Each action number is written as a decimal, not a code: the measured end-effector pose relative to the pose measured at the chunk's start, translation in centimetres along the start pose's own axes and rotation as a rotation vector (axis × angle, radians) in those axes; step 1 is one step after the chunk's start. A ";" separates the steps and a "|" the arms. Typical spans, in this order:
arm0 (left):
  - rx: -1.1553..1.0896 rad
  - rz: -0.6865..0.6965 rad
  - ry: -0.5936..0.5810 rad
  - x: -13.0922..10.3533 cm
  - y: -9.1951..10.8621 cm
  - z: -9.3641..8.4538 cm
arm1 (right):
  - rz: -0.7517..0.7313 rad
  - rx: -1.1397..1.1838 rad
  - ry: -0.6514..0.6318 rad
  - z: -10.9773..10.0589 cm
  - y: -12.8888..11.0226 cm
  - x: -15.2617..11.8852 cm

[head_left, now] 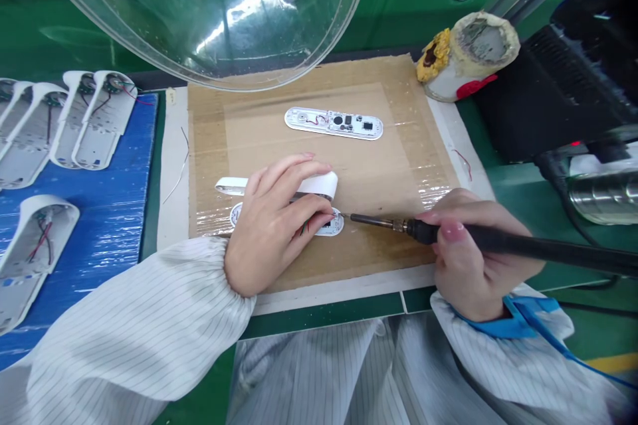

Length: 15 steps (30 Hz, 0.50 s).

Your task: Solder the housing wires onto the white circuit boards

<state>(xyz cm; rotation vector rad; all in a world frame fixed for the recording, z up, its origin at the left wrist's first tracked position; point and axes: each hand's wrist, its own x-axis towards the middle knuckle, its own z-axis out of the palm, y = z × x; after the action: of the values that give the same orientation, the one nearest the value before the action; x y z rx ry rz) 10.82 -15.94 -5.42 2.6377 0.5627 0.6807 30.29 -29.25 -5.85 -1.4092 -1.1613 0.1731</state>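
My left hand lies over a white plastic housing and a white circuit board, its thumb and forefinger pinched on thin wires at the board. Most of that board is hidden under the fingers. In my right hand is a black soldering iron, held like a pen, its tip at the board's right end beside my left fingertips. A second white circuit board with black chips lies farther back on the cardboard.
White housings with wires stand on a blue mat at left. A clear round shield hangs at the back. At right are a crusted pot, black equipment and a metal coil.
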 end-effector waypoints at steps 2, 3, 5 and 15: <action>-0.005 0.001 -0.006 0.0 0.0 0.0 | -0.018 0.021 0.028 0.3 0.0 0.0; -0.006 -0.001 -0.010 0.0 0.0 -0.1 | -0.011 0.017 0.017 0.4 0.1 0.1; -0.005 -0.005 -0.013 0.1 0.0 -0.1 | -0.009 0.009 -0.004 0.5 0.1 0.1; -0.043 -0.028 -0.038 0.4 -0.1 -0.2 | -0.021 -0.031 -0.040 0.2 0.2 -0.1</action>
<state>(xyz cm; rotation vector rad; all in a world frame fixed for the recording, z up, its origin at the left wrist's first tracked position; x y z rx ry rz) 10.99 -15.65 -5.14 2.5927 0.5665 0.6254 30.25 -29.16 -6.10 -1.4255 -1.2162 0.1702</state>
